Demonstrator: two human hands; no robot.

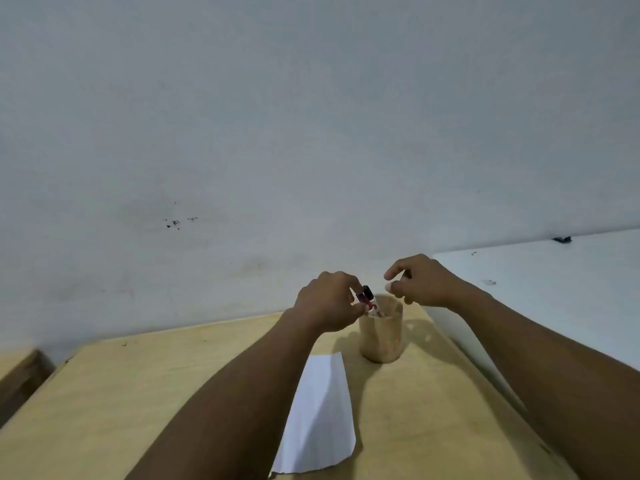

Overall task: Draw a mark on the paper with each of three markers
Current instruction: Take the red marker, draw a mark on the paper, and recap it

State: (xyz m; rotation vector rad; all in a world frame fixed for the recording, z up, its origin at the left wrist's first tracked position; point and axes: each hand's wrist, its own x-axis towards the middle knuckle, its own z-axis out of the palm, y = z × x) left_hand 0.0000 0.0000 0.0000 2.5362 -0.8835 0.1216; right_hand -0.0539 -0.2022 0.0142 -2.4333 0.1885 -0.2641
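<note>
A tan wooden cup (pixel 381 337) stands near the far edge of the wooden table (pixel 138 393). Markers (pixel 367 299) stick out of its mouth, their dark and red caps showing. My left hand (pixel 329 301) is at the cup's left rim, fingers pinched on the markers' tops. My right hand (pixel 420 280) hovers just above and right of the cup, fingers curled and apart, holding nothing. A white sheet of paper (pixel 320 417) lies on the table in front of the cup, partly hidden under my left forearm.
A grey-white wall rises right behind the table. A white surface (pixel 554 292) adjoins the table on the right, with a small dark object (pixel 561 239) at its far edge. A darker wooden piece (pixel 20 372) sits at the far left.
</note>
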